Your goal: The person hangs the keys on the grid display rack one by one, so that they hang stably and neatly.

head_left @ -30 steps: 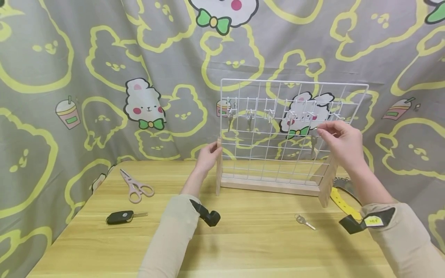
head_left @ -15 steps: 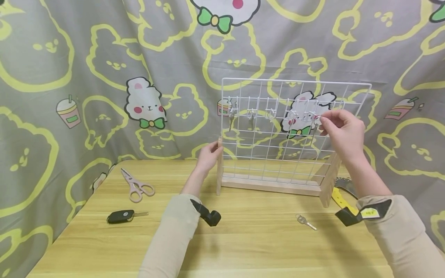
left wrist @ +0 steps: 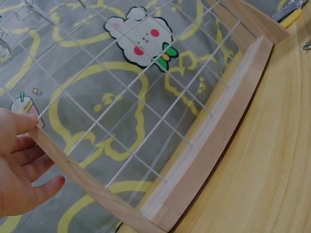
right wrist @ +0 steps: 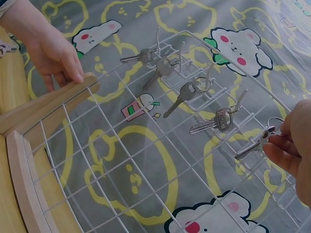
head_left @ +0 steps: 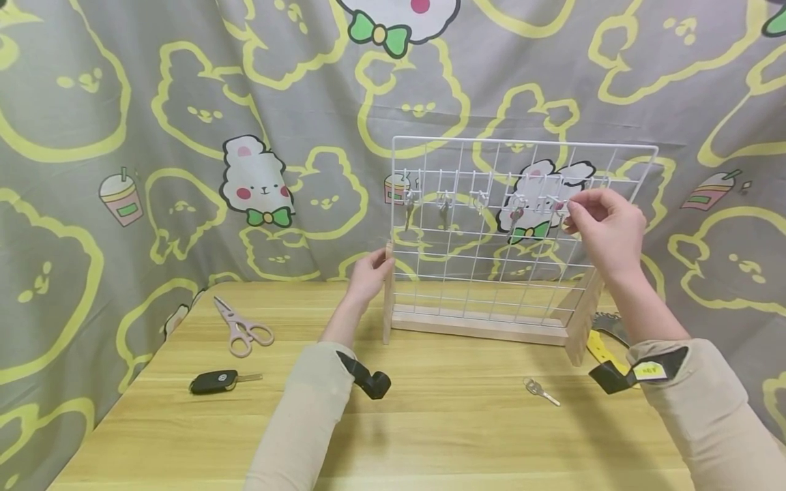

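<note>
A white wire grid rack [head_left: 473, 269] on a wooden stand holds several hooks with metal keys. My left hand [head_left: 368, 276] grips the top of the stand's left wooden post [left wrist: 92, 182]; in the left wrist view, some fingers go behind it. High at the rack's right part, my right hand [head_left: 608, 225] pinches the ring of a key [right wrist: 255, 144]. The ring is at a hook; whether it is over the hook is hidden by my fingers. Beside it, another key [right wrist: 221, 121] hangs from a hook by its ring.
On the table lie pink scissors [head_left: 242, 331] and a black car key [head_left: 215, 382] at left. A loose key on a ring [head_left: 540, 391] lies in front of the rack. A yellow-and-black object [head_left: 608, 348] is partly hidden by my right arm. A patterned curtain [head_left: 295, 102] hangs behind.
My right hand has risen slightly, lifting the key from below the hook up to hook height; in the last half second it has barely moved. My left hand stays on the post.
</note>
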Demonstrator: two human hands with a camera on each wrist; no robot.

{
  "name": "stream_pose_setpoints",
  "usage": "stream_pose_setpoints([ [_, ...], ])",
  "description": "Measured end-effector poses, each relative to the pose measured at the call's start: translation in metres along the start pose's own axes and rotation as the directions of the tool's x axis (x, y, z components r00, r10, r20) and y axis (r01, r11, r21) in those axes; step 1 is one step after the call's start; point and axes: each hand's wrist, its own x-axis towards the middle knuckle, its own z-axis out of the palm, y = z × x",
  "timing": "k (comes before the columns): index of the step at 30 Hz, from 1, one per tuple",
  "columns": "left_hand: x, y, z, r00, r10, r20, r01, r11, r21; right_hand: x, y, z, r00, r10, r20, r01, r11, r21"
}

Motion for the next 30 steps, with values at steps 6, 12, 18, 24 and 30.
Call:
stream_pose_setpoints([
  [6, 0.0, 0.001, 0.0, 1.0, 0.002, -0.003, -0.002, 1.0, 0.003, 0.0, -0.001, 0.002, 1.0, -0.023, -0.007, 0.023, 1.0, -0.021],
  [12, 0.0, 0.0, 0.0, 1.0, 0.002, -0.004, -0.002, 1.0, 0.007, 0.001, -0.002, 0.002, 1.0, -0.016, 0.003, 0.016, 0.999, -0.043],
  [18, -0.001, -0.001, 0.0, 1.0, -0.004, 0.001, 0.004, 1.0, 0.009, -0.001, 0.001, 0.005, 1.0, 0.001, 0.03, 0.0, 1.0, -0.017],
  [24, 0.0, -0.001, 0.0, 1.0, -0.003, -0.004, 0.003, 1.0, 0.013, -0.004, 0.007, 0.006, 0.996, 0.04, 0.082, -0.04, 0.999, 0.007],
  [30, 0.002, -0.002, 0.0, 1.0, 0.002, -0.003, -0.002, 1.0, 0.017, -0.011, 0.02, 0.004, 0.987, 0.097, 0.129, -0.1, 0.995, 0.019],
])
